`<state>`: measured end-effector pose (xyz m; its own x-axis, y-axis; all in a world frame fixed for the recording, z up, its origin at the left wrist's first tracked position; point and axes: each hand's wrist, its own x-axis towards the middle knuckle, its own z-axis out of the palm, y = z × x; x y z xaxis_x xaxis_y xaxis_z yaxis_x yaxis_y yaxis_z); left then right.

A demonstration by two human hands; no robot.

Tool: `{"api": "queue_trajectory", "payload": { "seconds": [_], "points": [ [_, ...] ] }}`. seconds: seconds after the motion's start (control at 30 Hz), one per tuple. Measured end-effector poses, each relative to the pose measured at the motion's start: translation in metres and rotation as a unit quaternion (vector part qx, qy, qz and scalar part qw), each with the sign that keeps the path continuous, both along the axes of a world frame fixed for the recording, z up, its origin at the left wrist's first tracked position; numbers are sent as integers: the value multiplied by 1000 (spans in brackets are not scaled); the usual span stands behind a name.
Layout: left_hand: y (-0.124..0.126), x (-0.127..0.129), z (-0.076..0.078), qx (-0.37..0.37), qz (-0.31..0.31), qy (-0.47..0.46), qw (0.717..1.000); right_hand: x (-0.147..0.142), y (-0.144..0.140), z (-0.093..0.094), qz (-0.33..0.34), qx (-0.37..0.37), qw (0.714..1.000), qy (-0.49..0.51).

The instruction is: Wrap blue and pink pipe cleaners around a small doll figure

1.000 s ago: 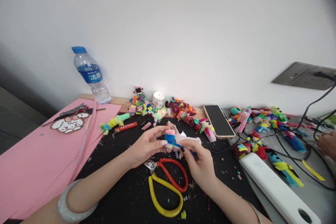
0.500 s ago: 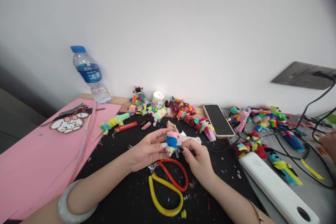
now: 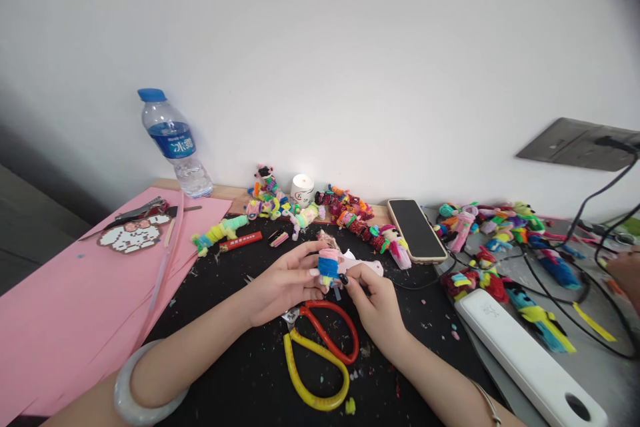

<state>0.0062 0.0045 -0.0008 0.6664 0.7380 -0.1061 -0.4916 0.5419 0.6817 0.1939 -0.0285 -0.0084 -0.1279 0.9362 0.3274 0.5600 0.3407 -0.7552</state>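
Pale wall [image 3: 320, 67] rises behind the dark surface [image 3: 240, 373] in the head view. Just beyond the handles of the scissors [image 3: 320, 403], the pink-and-blue piece [image 3: 329, 268] is held above the surface. Winding or pressing down its fuzzy wrap seems the step in hand; the next move looks to call for a steady hold and small, close finger work. Palm turned inward, the left hand [image 3: 287, 287] is partly curled, thumb and fingers pinching the piece from its left. Opposite, the right hand [image 3: 379, 300] is bent at the fingers, thumb and forefinger nearly together at the piece's right edge; whether they grip anything, I cannot tell.
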Motion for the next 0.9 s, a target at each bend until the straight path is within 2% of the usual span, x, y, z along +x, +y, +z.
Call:
{"api": "queue_trajectory", "payload": {
  "seconds": [0.17, 0.37, 0.57, 0.9],
  "points": [
    [0, 1, 2, -3, 14, 4, 1000, -1, 0, 1, -4, 11, 1000, -18],
    [-3, 6, 1, 70, 46, 82, 993, -1, -1, 1, 8, 10, 1000, -18],
    [-2, 6, -4, 113, 52, 118, 985, -1, 0, 0, 11, 7, 1000, -15],
    [-1, 6, -3, 119, 45, 115, 985, -1, 1, 2, 1, 2, 1000, -11]
  ]
}}
